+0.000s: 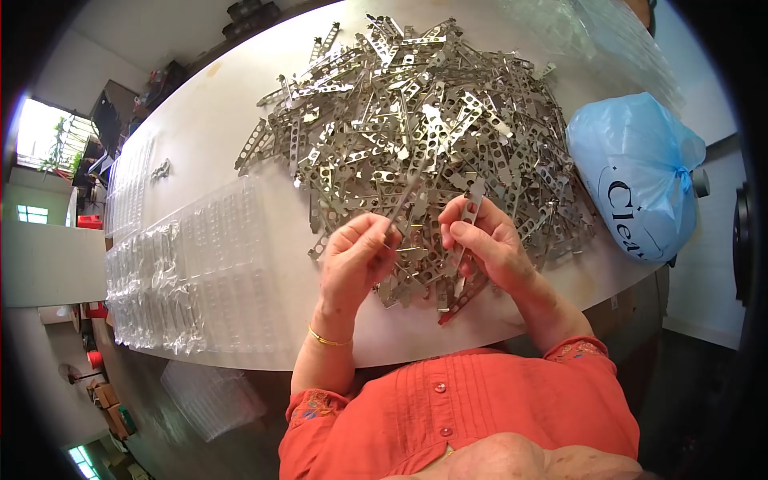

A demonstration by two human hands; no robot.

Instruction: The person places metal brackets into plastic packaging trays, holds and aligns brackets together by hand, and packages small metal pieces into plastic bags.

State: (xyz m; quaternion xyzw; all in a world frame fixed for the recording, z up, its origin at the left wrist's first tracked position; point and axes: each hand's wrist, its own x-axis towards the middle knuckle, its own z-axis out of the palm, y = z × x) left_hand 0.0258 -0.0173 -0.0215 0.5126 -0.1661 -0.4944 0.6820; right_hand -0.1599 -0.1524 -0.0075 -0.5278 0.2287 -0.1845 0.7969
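Note:
My left hand (360, 254) is closed on a thin metal strip (405, 200), seen nearly edge-on and a little blurred. A flat perforated metal strip (472, 210) with a row of round holes is pinched between the thumb and fingers of my right hand (490, 240). Both hands are raised at the near side of a large heap of similar perforated metal strips (432, 120). The two held strips are apart from each other. Below my right hand, one strip with a reddish end (456, 308) lies at the heap's near edge.
Clear plastic trays (224, 256) lie at the left of the white table (312, 340), some filled with shiny pieces. A few small metal parts (162, 170) sit near the far left edge. A tied blue bag (632, 176) stands at the right, with clear plastic sheeting (600, 40) behind it.

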